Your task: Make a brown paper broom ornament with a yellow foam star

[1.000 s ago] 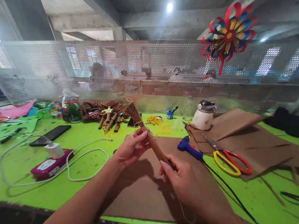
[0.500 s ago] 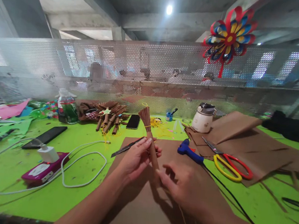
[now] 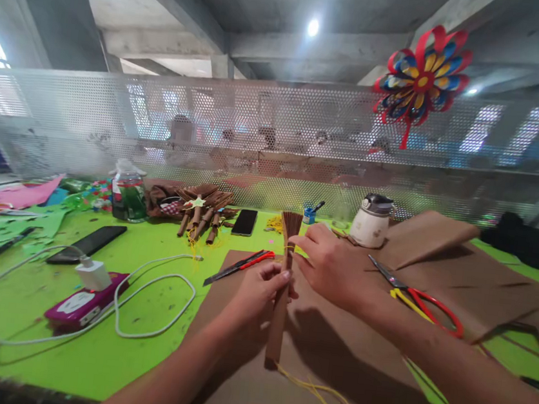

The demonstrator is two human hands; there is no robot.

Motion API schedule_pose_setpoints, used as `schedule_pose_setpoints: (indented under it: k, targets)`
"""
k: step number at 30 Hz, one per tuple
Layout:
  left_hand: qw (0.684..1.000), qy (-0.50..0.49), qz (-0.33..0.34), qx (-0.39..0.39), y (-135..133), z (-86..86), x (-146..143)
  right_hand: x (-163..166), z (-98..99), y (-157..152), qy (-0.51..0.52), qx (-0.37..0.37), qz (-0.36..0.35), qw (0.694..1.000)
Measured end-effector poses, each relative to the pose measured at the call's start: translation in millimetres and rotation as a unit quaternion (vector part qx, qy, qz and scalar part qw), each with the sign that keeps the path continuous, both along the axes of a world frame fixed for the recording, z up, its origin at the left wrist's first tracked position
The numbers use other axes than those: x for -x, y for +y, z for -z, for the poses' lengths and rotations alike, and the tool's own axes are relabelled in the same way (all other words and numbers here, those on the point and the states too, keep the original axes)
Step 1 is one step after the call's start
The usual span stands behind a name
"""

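Observation:
My left hand is closed around the middle of a pleated brown paper bundle, holding it upright over a brown paper sheet. The bundle's top fans out slightly, with a yellow string tied below the fan. My right hand pinches the bundle near that tie, just under the fanned top. A loose yellow string trails from the bundle's lower end across the sheet.
Red-handled scissors lie right on brown paper; smaller red scissors lie left of the bundle. A power bank with white cable, two phones, brown rolled pieces, a jar and a white pot stand on the green table.
The bundle turned from slanted to upright. My right hand rose from its lower end to the tie near the fanned top. The trailing string now lies in view on the sheet.

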State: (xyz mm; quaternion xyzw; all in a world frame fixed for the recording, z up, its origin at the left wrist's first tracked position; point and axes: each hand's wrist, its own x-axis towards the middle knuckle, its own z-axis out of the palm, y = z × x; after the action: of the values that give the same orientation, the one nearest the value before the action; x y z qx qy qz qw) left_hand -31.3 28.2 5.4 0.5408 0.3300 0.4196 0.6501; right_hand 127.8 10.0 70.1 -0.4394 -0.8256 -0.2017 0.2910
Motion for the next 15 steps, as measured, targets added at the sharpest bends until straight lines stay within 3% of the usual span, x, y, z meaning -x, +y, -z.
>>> schedule_pose_setpoints:
  k: [3, 6, 9, 11, 13, 15]
  targets:
    - [0.999, 0.031, -0.030, -0.021, 1, 2.4, -2, 0, 0.3, 10, -0.079, 0.014, 0.016, 0.997]
    - [0.999, 0.024, -0.029, -0.017, 0, 2.1, -3, -3, 3.3, 21, -0.150, -0.002, -0.015, 0.989]
    - [1.000, -0.006, -0.012, 0.018, -2, -0.7, -2, -4, 6.7, 30, -0.151, -0.010, -0.053, 0.987]
    - [0.999, -0.023, -0.001, 0.046, -4, -2.9, -1, -6, 7.5, 35, -0.064, 0.007, -0.061, 0.996]
    - [0.996, -0.041, 0.009, 0.076, -6, -4.4, 0, -7, 6.3, 39, 0.107, 0.063, -0.062, 0.990]
    - [0.993, -0.061, 0.008, 0.100, -6, -4.5, 1, -10, 3.3, 43, 0.324, 0.170, -0.084, 0.927]
